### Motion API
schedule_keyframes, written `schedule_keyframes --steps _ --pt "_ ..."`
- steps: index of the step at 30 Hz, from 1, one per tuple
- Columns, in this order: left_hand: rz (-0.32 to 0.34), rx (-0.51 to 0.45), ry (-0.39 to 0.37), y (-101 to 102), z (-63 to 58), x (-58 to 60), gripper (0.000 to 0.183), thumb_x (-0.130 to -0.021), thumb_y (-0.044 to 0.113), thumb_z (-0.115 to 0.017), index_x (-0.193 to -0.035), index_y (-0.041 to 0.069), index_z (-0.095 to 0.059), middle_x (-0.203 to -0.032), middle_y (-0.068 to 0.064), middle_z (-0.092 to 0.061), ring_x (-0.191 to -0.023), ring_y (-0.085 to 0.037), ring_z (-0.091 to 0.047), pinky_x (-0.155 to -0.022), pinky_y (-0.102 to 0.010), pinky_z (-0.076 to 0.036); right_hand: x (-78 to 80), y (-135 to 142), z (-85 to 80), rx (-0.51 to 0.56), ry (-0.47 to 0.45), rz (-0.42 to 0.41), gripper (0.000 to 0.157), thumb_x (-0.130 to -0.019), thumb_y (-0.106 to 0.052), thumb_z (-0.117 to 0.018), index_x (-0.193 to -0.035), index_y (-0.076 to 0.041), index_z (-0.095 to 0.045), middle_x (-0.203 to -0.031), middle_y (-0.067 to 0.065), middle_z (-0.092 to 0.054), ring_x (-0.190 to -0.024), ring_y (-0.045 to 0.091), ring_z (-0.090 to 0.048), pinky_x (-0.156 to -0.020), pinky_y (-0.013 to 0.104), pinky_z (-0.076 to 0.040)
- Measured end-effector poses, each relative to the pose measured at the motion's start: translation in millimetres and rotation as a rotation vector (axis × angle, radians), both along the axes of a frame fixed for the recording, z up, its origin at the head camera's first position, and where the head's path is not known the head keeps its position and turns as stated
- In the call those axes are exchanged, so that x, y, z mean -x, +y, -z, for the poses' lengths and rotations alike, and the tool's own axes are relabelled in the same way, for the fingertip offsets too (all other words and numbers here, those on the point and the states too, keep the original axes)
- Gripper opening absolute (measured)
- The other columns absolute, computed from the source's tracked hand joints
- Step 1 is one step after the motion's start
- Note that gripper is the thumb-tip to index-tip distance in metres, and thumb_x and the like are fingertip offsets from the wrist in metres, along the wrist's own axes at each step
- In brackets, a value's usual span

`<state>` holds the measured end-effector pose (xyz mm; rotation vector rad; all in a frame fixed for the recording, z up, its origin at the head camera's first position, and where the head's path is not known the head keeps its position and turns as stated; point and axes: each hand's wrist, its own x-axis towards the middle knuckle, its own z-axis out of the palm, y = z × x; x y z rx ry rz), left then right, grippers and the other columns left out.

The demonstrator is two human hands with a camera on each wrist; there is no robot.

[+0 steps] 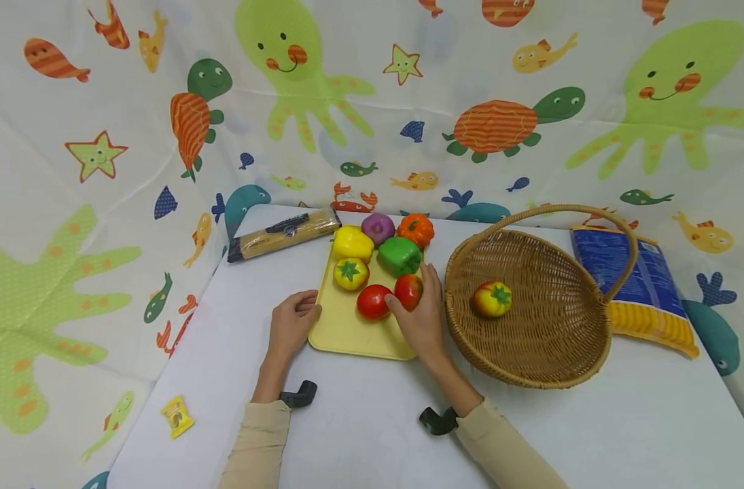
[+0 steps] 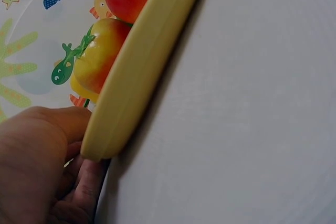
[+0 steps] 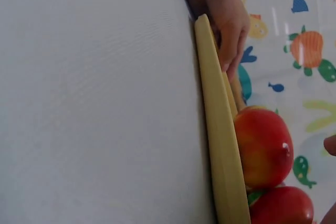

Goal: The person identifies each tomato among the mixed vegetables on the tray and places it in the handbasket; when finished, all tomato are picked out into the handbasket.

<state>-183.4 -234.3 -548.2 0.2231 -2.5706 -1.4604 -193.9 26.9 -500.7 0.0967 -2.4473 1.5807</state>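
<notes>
A pale yellow tray lies on the white table with several toy fruits and vegetables on it. At its left edge my left hand pinches the rim, fingers under it in the left wrist view. My right hand has thumb and fingers round a red fruit with a yellowish side at the tray's right. Left of that lies another red fruit. A yellow-red fruit with green leaves, a yellow pepper, a green pepper, a purple onion and an orange pepper sit farther back.
Right of the tray stands a wicker basket with a tall handle, holding a yellow-red fruit. Behind it lies a blue and yellow bag. A spaghetti pack is at the back left, a small yellow packet at the front left.
</notes>
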Motion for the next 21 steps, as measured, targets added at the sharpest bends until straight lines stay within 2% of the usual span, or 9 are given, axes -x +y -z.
schedule_keyframes --steps 5,12,21 --pt "0.006 -0.007 0.0 -1 -1.3 -1.9 0.035 -0.091 0.017 -0.069 -0.124 0.007 -0.067 -0.11 -0.007 -0.068 -0.097 -0.019 -0.065 -0.084 -0.032 -0.056 3.3 0 5.0 0.027 -0.026 0.008 0.088 -0.087 -0.03 -0.077 -0.155 -0.008 -0.026 -0.158 0.012 -0.023 -0.143 0.027 -0.026 -0.115 0.049 -0.025" --pt "0.005 -0.011 0.002 0 -3.0 -1.5 0.035 -0.091 0.017 -0.07 -0.124 0.006 -0.067 -0.11 -0.006 -0.068 -0.097 -0.018 -0.065 -0.084 -0.031 -0.056 5.7 0 9.9 0.059 -0.104 0.022 0.086 -0.087 -0.031 -0.077 -0.155 -0.009 -0.029 -0.148 0.014 -0.039 -0.131 0.029 -0.042 -0.11 0.048 -0.035" --pt "-0.001 -0.001 -0.004 0 -2.8 -1.2 0.034 -0.091 0.017 -0.07 -0.124 0.007 -0.067 -0.109 -0.006 -0.068 -0.096 -0.018 -0.065 -0.084 -0.031 -0.056 8.1 3 17.4 0.086 -0.148 0.02 0.086 -0.086 -0.03 -0.078 -0.154 -0.007 -0.03 -0.147 0.015 -0.039 -0.128 0.03 -0.044 -0.108 0.048 -0.037"
